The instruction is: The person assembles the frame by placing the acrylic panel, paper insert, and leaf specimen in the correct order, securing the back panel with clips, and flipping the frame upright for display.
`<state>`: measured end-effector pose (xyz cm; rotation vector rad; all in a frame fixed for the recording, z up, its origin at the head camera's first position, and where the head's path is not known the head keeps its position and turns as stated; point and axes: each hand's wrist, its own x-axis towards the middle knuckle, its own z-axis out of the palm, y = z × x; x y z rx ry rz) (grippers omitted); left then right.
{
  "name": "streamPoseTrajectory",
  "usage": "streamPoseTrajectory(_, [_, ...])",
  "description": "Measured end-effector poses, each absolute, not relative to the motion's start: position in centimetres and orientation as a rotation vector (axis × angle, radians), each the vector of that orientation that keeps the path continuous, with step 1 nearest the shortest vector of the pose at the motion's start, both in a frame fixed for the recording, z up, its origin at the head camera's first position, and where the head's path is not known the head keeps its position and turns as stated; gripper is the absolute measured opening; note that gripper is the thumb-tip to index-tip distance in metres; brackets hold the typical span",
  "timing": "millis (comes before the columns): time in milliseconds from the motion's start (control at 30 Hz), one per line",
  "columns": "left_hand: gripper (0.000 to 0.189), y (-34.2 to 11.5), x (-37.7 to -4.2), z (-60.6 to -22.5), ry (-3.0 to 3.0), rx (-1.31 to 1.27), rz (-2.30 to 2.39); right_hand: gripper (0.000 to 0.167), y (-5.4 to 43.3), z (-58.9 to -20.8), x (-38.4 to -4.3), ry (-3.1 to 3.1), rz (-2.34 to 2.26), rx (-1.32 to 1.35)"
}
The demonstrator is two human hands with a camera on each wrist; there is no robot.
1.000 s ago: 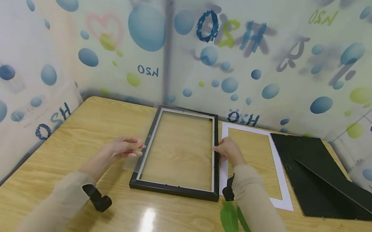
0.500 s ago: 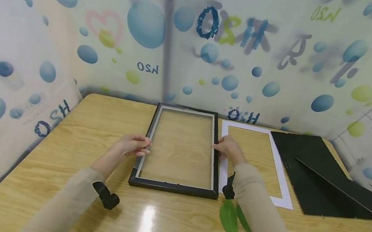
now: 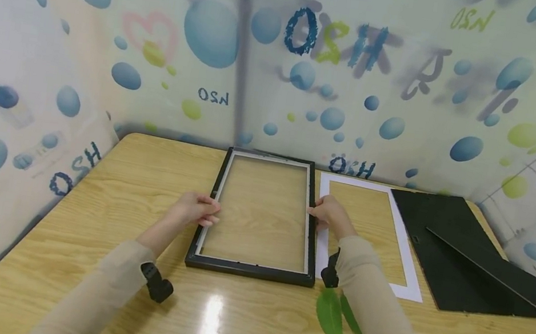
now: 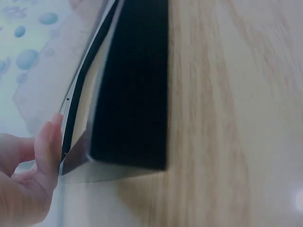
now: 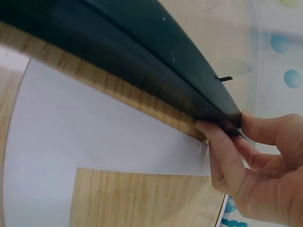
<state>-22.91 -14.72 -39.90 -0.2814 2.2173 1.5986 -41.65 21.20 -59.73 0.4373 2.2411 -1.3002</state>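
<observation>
A black picture frame (image 3: 252, 270) with a pale inner lip lies at the middle of the table. A clear sheet (image 4: 109, 174) lies over it, its lower edge showing past the frame's corner in the left wrist view. My left hand (image 3: 194, 211) pinches this sheet at the frame's left side, thumb and fingers bent toward each other. On the opposite side, my right hand (image 3: 330, 217) grips the frame's right bar. In the right wrist view its thumb (image 5: 260, 128) is on one side of the bar and the fingers on the other.
A white mat (image 3: 407, 268) lies just right of the frame, partly under my right arm. Beyond it is a black backing board (image 3: 437, 215) with its stand flap (image 3: 492, 270) raised. Green leaves (image 3: 330, 318) lie near my right sleeve. A patterned curtain (image 3: 155, 86) hangs behind the table.
My left hand has moved right with the clear sheet, which stuck out left of the frame before and now lies over it. The right hand keeps its grip on the frame.
</observation>
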Motion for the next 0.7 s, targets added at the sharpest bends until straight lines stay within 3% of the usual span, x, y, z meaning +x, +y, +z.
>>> streamPoseTrajectory(100, [0.029,-14.5,-22.8,-39.7,2.326,-0.264,1.503,0.066,22.4,-63.9,-44.5,2.215,-1.346,0.458])
streamPoseTrajectory(167, [0.027,-14.4,-22.7,-39.5,2.391,-0.240,1.449,0.066,22.3,-63.9,-44.5,2.217,-1.347,0.465])
streamPoseTrajectory(233, [0.024,-14.3,-22.5,-39.3,2.460,-0.215,1.392,0.060,21.6,-61.9,-43.0,2.244,-1.330,0.462])
streamPoseTrajectory(300, [0.020,-14.1,-22.4,-39.2,2.545,-0.164,1.305,0.053,20.5,-57.6,-39.6,2.287,-1.285,0.422])
streamPoseTrajectory(467, [0.019,-13.8,-22.2,-38.8,2.730,-0.072,1.059,0.055,19.2,-51.2,-34.9,2.331,-1.203,0.311])
streamPoseTrajectory(700, [0.036,-13.5,-22.1,-38.3,2.820,-0.054,0.870,0.058,19.9,-55.1,-38.1,2.335,-1.185,0.362])
